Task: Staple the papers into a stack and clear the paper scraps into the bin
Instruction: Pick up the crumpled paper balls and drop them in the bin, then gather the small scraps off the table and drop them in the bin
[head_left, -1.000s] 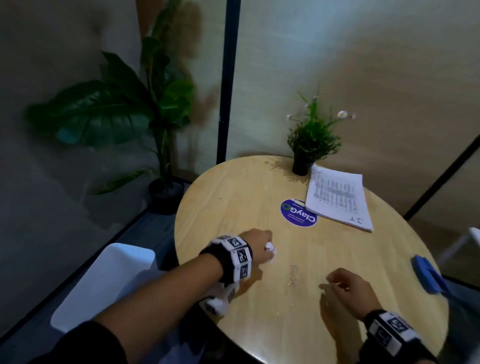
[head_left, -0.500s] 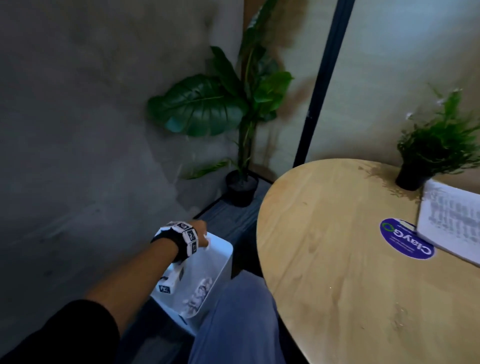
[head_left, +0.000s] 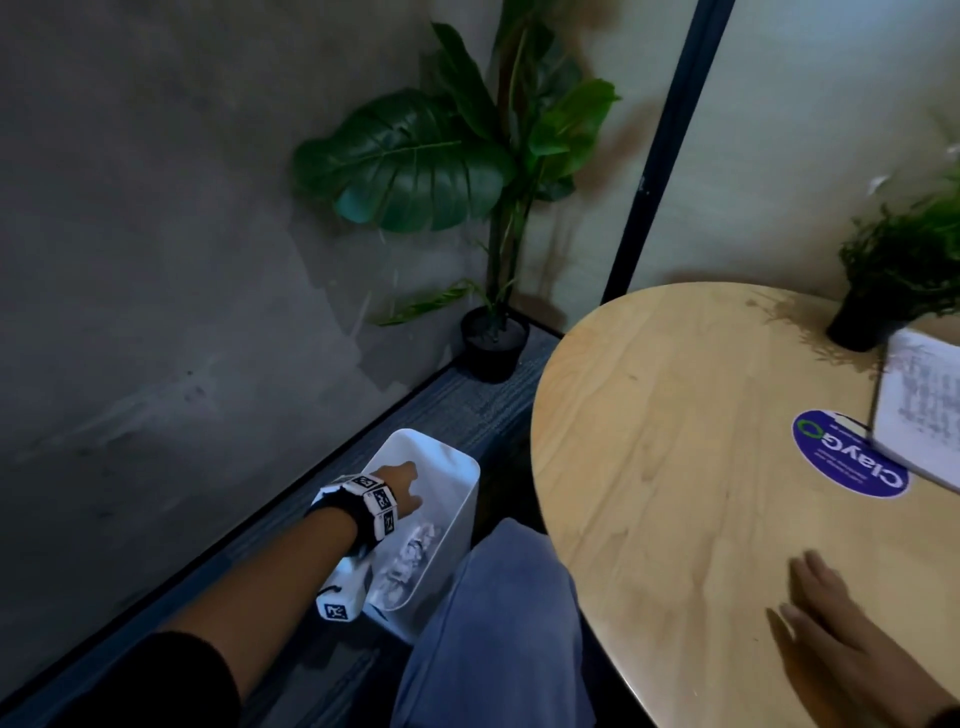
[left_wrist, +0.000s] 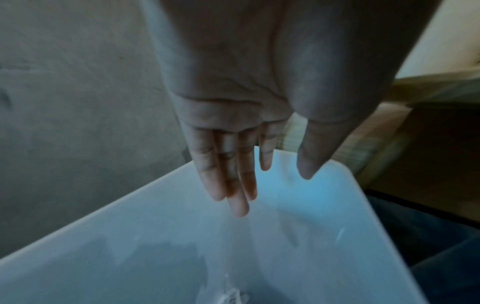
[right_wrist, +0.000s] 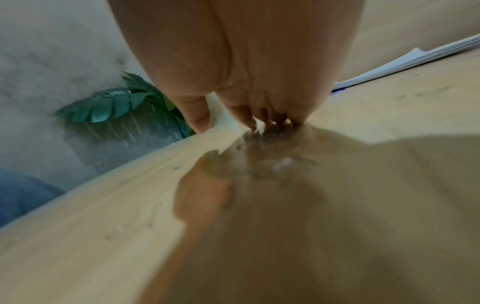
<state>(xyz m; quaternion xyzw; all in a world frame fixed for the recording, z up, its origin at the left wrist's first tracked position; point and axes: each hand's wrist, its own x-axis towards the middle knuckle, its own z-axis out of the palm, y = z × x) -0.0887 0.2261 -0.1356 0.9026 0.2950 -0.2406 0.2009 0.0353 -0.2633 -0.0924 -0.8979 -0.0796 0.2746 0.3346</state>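
Observation:
A white bin (head_left: 457, 470) stands on the floor left of the round wooden table (head_left: 675, 441), with crumpled paper scraps (head_left: 410, 558) inside. My left hand (head_left: 402, 488) hangs over the bin's mouth; in the left wrist view its fingers (left_wrist: 233, 185) point straight down, holding nothing, above the bin (left_wrist: 298, 246). My right hand (head_left: 826, 608) lies flat on the table's near right part, fingers straight; the right wrist view shows its fingertips (right_wrist: 249, 121) on the wood. The stack of printed papers (head_left: 919, 410) lies at the table's far right.
A blue round sticker (head_left: 847, 460) sits on the table beside the papers. A small potted plant (head_left: 893, 280) stands behind them. A large-leaved floor plant (head_left: 488, 208) stands in the corner by the grey wall. My knee in blue trousers (head_left: 493, 623) is between bin and table.
My left hand carried a white scrap from the table to the bin and has let it go; its fingers are now straight. My right hand went from curled to flat on the table.

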